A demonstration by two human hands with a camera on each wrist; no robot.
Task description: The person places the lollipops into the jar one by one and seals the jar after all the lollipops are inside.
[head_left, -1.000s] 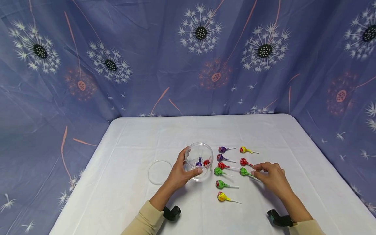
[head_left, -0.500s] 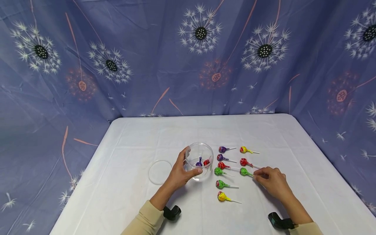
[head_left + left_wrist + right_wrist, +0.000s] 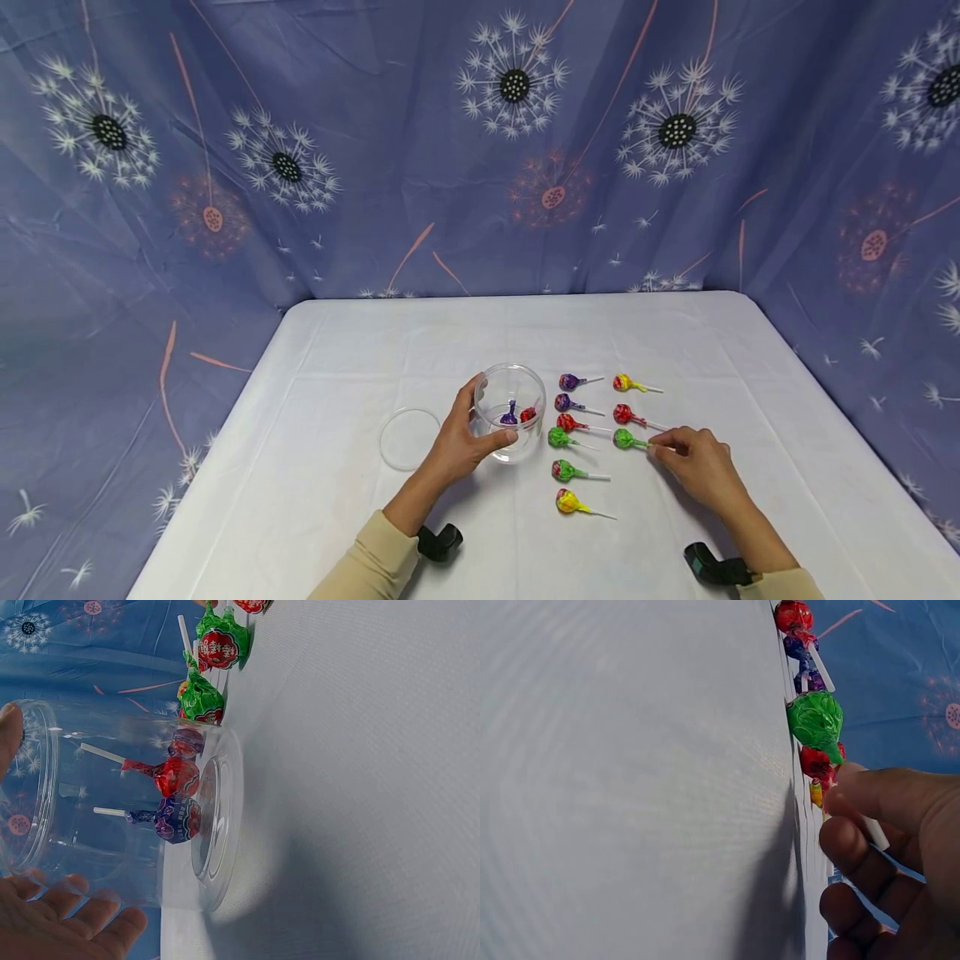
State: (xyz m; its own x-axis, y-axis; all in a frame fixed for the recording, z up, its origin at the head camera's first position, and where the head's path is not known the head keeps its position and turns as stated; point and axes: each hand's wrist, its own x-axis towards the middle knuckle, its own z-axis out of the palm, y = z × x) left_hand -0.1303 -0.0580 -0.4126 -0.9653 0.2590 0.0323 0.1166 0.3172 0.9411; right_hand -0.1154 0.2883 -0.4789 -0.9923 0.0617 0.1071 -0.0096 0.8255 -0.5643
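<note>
My left hand (image 3: 463, 440) grips a clear round jar (image 3: 510, 411) on the white table; the jar (image 3: 135, 802) holds a purple lollipop (image 3: 174, 818) and a red lollipop (image 3: 174, 775). My right hand (image 3: 693, 461) pinches the stick of a green lollipop (image 3: 624, 438), which lies on the table. In the right wrist view its green head (image 3: 815, 720) sits just past my thumb and fingers (image 3: 859, 847). More lollipops lie in two columns beside the jar: purple (image 3: 568, 382), red (image 3: 566, 423), green (image 3: 558, 471), yellow (image 3: 567, 502).
A clear lid (image 3: 408, 438) lies flat to the left of the jar. The white table (image 3: 360, 350) is walled by a blue dandelion-print cloth (image 3: 480, 142). Black wrist mounts (image 3: 438, 542) show near the front edge.
My right hand drew back slightly from the red lollipop's stick and closed its fingertips on the green lollipop's stick. The left hand and jar stayed still.
</note>
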